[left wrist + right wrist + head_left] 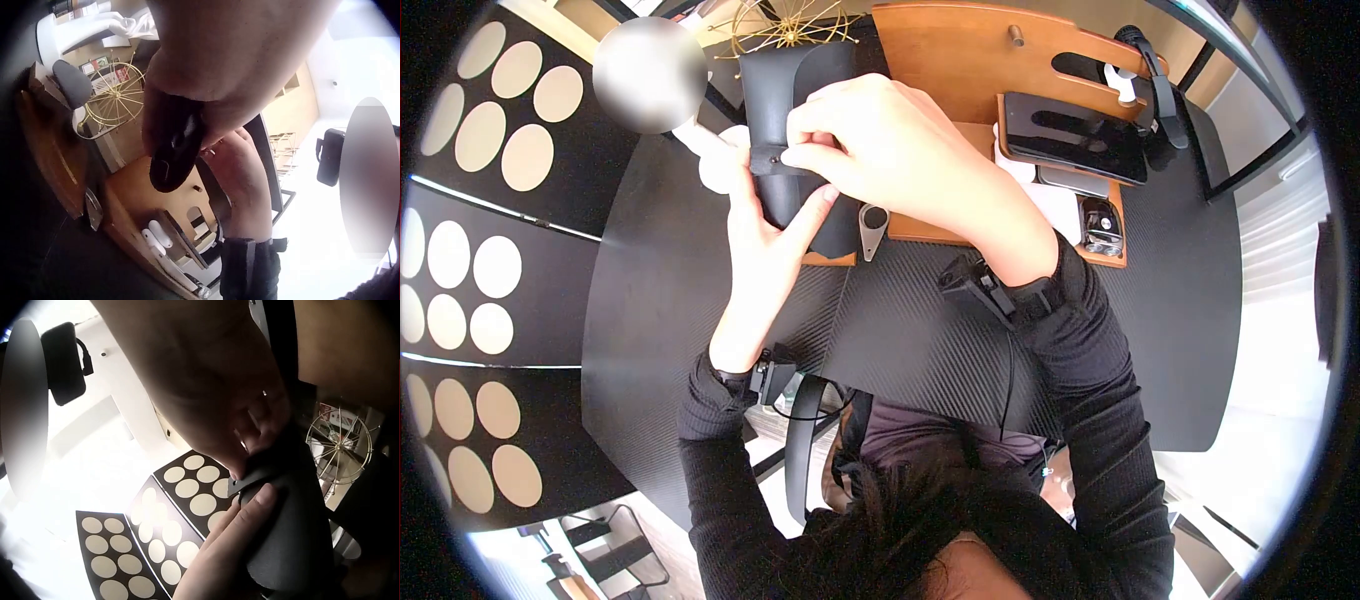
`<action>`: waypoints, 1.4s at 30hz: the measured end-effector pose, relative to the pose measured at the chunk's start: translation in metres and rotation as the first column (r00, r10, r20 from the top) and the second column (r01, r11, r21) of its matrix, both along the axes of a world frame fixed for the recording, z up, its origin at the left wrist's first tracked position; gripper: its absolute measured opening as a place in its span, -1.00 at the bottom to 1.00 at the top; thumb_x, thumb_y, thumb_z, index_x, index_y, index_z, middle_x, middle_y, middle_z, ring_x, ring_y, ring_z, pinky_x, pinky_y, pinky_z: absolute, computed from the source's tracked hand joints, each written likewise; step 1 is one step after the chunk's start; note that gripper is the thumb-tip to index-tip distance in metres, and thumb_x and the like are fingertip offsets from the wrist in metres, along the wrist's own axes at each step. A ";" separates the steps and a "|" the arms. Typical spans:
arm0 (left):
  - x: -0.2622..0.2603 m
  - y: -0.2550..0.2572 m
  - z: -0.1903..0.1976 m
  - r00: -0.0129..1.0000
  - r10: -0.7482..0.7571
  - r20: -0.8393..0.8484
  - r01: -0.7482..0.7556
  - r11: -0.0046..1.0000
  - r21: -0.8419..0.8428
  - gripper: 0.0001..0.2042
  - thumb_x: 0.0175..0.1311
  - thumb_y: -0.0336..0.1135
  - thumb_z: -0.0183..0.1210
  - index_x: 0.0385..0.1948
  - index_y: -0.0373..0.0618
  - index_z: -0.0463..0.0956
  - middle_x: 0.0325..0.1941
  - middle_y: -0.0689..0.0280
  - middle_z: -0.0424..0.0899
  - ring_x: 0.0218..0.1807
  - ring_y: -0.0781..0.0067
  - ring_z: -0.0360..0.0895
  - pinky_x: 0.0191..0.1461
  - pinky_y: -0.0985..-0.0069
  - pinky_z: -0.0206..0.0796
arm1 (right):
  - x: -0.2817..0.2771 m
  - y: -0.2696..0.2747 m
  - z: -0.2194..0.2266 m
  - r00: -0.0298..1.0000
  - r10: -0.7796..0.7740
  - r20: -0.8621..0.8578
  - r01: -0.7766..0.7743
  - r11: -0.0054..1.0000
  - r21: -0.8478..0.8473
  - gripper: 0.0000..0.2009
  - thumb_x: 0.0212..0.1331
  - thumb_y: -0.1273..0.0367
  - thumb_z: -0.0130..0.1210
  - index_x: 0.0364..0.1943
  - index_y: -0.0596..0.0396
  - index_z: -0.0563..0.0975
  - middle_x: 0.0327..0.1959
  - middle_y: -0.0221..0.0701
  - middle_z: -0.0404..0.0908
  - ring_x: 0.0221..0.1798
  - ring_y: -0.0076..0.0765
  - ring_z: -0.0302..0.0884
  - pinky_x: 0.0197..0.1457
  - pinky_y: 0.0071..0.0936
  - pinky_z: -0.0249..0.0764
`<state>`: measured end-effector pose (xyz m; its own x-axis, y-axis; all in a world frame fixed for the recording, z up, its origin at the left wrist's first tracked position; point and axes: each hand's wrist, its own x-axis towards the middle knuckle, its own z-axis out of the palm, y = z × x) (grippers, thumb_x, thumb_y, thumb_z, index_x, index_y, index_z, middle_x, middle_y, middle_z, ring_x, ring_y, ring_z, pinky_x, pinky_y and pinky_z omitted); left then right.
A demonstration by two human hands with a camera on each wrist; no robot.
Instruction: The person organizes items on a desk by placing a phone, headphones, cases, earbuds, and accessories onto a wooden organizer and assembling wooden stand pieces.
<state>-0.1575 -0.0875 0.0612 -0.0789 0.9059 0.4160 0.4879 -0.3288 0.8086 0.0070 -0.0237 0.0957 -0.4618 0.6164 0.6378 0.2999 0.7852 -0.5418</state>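
A black leather-like glasses case [775,95] is held up over the desk, with a narrow strap [772,160] and a small snap across its middle. My left hand [758,250] grips the case from below, its thumb along the near side. From the right, my right hand [890,140] pinches at the strap, fingers curled over the case. In the right wrist view, the right fingertips are right at the strap's end, while the left thumb presses on the case [294,531]. One rounded end of the case [172,169] shows below my left hand in the left wrist view.
Behind the hands stands a wooden organizer [960,50] bearing a black phone [1075,135] and headphones [1162,100]. A gold wire wheel ornament [790,30] is at the back. Black panels with pale circles [480,270] line the left side of the black desk [920,330].
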 end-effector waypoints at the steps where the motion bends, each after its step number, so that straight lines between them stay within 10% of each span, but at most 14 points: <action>1: 0.001 0.000 0.000 0.999 0.016 -0.043 -0.015 1.000 0.008 -0.32 0.10 -0.30 0.37 0.23 -0.25 0.19 -0.03 0.08 0.53 -0.06 0.31 0.57 0.01 0.42 0.44 | -0.001 0.000 -0.001 1.000 0.006 0.013 -0.005 1.000 -0.023 -0.84 0.06 0.30 0.18 -0.44 0.11 0.57 -0.52 -0.31 0.57 -0.47 -0.18 0.53 -0.33 -0.35 0.45; 8: -0.008 0.005 -0.008 0.957 0.095 -0.273 -0.044 0.981 0.187 -0.28 0.16 -0.28 0.32 0.30 -0.25 0.10 -0.08 0.02 0.53 -0.09 0.27 0.58 -0.06 0.39 0.46 | -0.015 -0.005 -0.007 0.993 -0.087 -0.079 0.092 0.994 0.054 -0.84 -0.02 0.33 0.18 -0.55 0.14 0.57 -0.51 -0.23 0.58 -0.39 -0.04 0.59 -0.34 -0.21 0.49; 13: -0.006 0.003 -0.007 0.996 0.003 -0.087 0.007 0.992 0.124 -0.35 0.21 -0.32 0.27 0.30 -0.25 0.13 -0.03 0.03 0.53 -0.06 0.28 0.57 -0.03 0.40 0.46 | -0.009 -0.001 0.003 0.956 -0.206 -0.207 0.258 0.927 0.271 -0.71 -0.22 0.44 0.33 -0.36 0.08 0.47 -0.06 -0.26 0.41 0.11 0.02 0.31 0.06 -0.11 0.37; 19: -0.028 0.015 0.000 0.958 -0.285 0.030 0.283 0.957 0.057 -0.57 0.32 -0.41 0.07 0.23 -0.22 0.30 0.07 0.19 0.52 0.20 0.34 0.39 0.32 0.36 0.15 | 0.046 0.017 0.022 0.972 0.010 -0.233 0.049 0.968 0.246 -0.80 -0.20 0.45 0.31 -0.51 0.12 0.48 -0.39 -0.30 0.50 -0.20 -0.13 0.53 -0.11 -0.33 0.45; 23: -0.064 0.056 -0.010 0.848 0.024 -0.529 -0.018 1.000 0.018 -0.52 0.27 -0.13 0.15 0.18 -0.16 0.38 0.09 -0.03 0.48 0.13 0.03 0.46 0.26 0.27 0.22 | 0.079 -0.002 0.049 0.972 -0.207 -0.110 0.223 0.959 0.174 -0.90 -0.10 0.63 0.15 -0.47 0.20 0.52 -0.34 -0.25 0.51 -0.23 -0.12 0.53 -0.17 -0.38 0.45; 30: -0.062 0.099 -0.038 0.806 -0.112 -0.581 -0.195 0.876 -0.441 -0.12 0.06 0.26 0.20 0.35 -0.12 0.15 0.19 -0.22 0.39 0.26 -0.16 0.38 0.29 0.17 0.24 | 0.071 0.039 0.003 0.955 -0.219 -0.201 0.261 0.940 0.218 -0.86 -0.09 0.60 0.19 -0.40 0.19 0.52 -0.26 -0.24 0.48 -0.18 -0.05 0.49 -0.11 -0.33 0.46; 35: -0.072 0.109 -0.061 0.761 -0.021 -0.649 -0.195 0.946 -0.260 -0.10 0.01 0.12 0.32 0.38 -0.08 0.10 0.23 -0.22 0.37 0.29 -0.18 0.34 0.34 0.16 0.19 | 0.070 0.036 0.002 0.944 -0.319 -0.087 0.327 0.859 0.394 -0.83 -0.13 0.60 0.19 -0.39 0.17 0.52 -0.13 -0.22 0.44 0.00 -0.04 0.39 0.05 -0.28 0.38; 37: -0.077 0.114 -0.066 0.766 0.185 -0.615 -0.160 0.982 0.095 -0.25 0.02 -0.06 0.36 0.27 -0.15 0.27 0.08 0.05 0.48 0.07 0.14 0.50 0.14 0.35 0.34 | 0.070 0.037 0.000 0.951 -0.304 -0.059 0.301 0.866 0.399 -0.82 -0.14 0.60 0.19 -0.39 0.16 0.52 -0.10 -0.21 0.42 0.06 -0.03 0.34 0.10 -0.25 0.35; 42: -0.041 0.088 -0.036 0.799 0.220 -0.560 -0.120 0.970 0.210 -0.65 0.16 -0.19 0.27 -0.02 -0.06 0.57 -0.30 0.31 0.43 -0.24 0.42 0.45 -0.14 0.52 0.34 | 0.069 0.037 -0.001 0.957 -0.288 -0.031 0.275 0.869 0.411 -0.83 -0.13 0.60 0.18 -0.39 0.16 0.52 -0.07 -0.19 0.42 0.09 0.00 0.32 0.14 -0.22 0.33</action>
